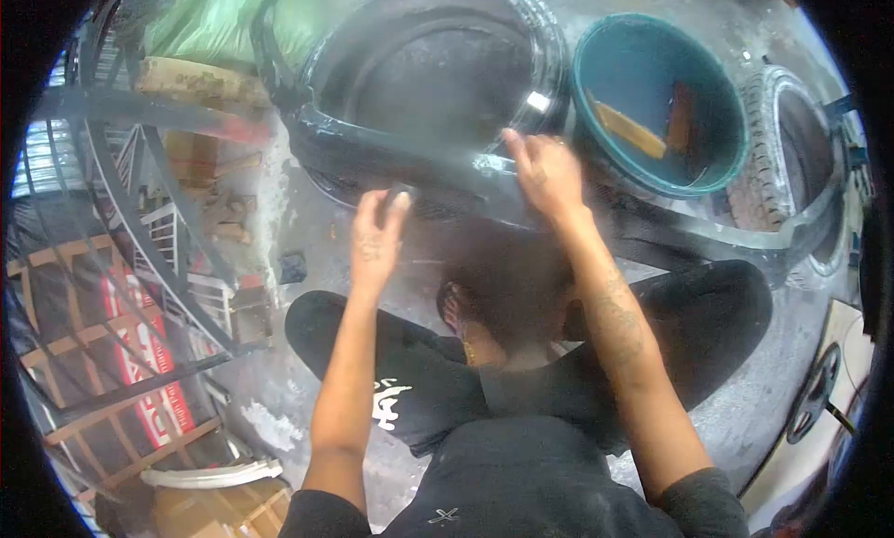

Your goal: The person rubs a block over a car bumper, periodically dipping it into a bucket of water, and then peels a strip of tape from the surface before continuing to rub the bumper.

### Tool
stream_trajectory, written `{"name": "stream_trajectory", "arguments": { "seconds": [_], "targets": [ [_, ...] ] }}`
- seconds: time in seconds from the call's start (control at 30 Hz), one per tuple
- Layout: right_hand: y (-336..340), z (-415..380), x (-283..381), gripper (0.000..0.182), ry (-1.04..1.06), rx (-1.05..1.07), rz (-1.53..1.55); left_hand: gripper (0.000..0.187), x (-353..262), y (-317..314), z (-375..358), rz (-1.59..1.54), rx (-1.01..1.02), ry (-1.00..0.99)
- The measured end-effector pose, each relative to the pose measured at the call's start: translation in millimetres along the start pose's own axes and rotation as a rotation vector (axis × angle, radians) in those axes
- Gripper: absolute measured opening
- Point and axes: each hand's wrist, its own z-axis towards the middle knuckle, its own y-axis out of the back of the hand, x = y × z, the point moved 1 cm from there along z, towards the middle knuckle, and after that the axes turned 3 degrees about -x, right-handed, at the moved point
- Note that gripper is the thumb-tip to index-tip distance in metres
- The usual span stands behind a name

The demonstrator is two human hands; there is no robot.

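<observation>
A long black car bumper (pixel 410 161) lies across a large tyre (pixel 549 35) in front of my crossed legs. Its surface carries whitish, wet-looking smears. My left hand (pixel 377 235) is at the bumper's near edge, fingers curled and thumb raised, closed around part of that edge. Over the bumper's middle, my right hand (pixel 549 177) has its fingers bent and pressed together at a pale, shiny patch; whatever lies under the fingertips is hidden. A small white piece (pixel 537 101) sits on the tyre rim just beyond my right hand.
Right of the tyre stands a green tub (pixel 582 100) of water with a wooden-looking piece (pixel 629 131) in it. More tyres (pixel 768 147) stand far right. On the left are a metal frame (pixel 172 231) and cardboard (pixel 219 510); a green bag (pixel 223 21) lies behind.
</observation>
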Motion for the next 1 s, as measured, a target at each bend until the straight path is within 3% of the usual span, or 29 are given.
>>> {"name": "stream_trajectory", "arguments": {
  "seconds": [0.03, 0.17, 0.27, 0.33, 0.37, 0.4, 0.43, 0.47, 0.53, 0.63, 0.67, 0.77, 0.8, 0.83, 0.9, 0.93, 1.0],
  "targets": [
    [6, 0, 4, 0.057, 0.101, -0.053, -0.032, 0.047, -7, 7, 0, -0.064, 0.043, 0.124],
    [52, 7, 28, 0.037, 0.185, -0.212, 0.231, 0.044, 2, -4, 8, -0.395, 0.062, 0.111],
    [99, 52, -3, 0.043, 0.178, -0.292, 0.088, 0.045, 8, -23, 9, -0.762, 0.092, 0.232],
    [113, 85, -45, 0.047, -0.004, -0.124, 0.012, 0.047, 5, -27, 12, -0.793, 0.131, 0.224],
    [119, 98, -60, 0.048, -0.209, 0.029, -0.009, 0.049, 3, -28, 14, -0.793, 0.167, 0.211],
    [113, 114, -105, 0.052, -0.260, 0.267, -0.094, 0.051, 1, -30, 15, -0.749, 0.199, 0.225],
    [116, 117, -100, 0.052, -0.354, 0.549, -0.197, 0.053, -1, -33, 14, -0.704, 0.227, 0.239],
    [113, 121, -113, 0.048, -0.368, 0.698, -0.295, 0.055, 1, -37, 13, -0.686, 0.248, 0.262],
    [105, 129, -165, 0.042, -0.326, 0.788, -0.507, 0.053, 6, -45, 14, -0.678, 0.234, 0.184],
    [88, 149, -263, 0.034, -0.149, 0.661, -0.746, 0.050, 5, -48, 15, -0.763, 0.228, 0.196],
    [84, 147, -282, 0.032, -0.149, 0.602, -0.702, 0.049, 3, -47, 16, -0.830, 0.232, 0.212],
    [105, 122, -218, 0.016, -0.899, 0.472, 0.252, 0.048, -3, -46, 26, -0.897, 0.214, 0.251],
    [116, 127, -191, 0.018, -0.992, 0.461, 0.769, 0.047, -7, -46, 32, -0.932, 0.224, 0.268],
    [121, 133, -160, 0.024, -0.878, 0.437, 1.172, 0.047, -14, -45, 41, -0.937, 0.214, 0.267],
    [129, 150, -91, 0.030, -0.717, 0.349, 1.081, 0.047, -24, -46, 57, -1.004, 0.231, 0.353],
    [124, 146, -47, 0.038, -0.496, 0.578, 1.344, 0.049, -25, -53, 66, -1.035, 0.223, 0.336],
    [90, 142, 43, 0.048, -0.458, 0.666, 0.918, 0.051, -14, -74, 87, -1.078, 0.252, 0.405]
  ]
}}
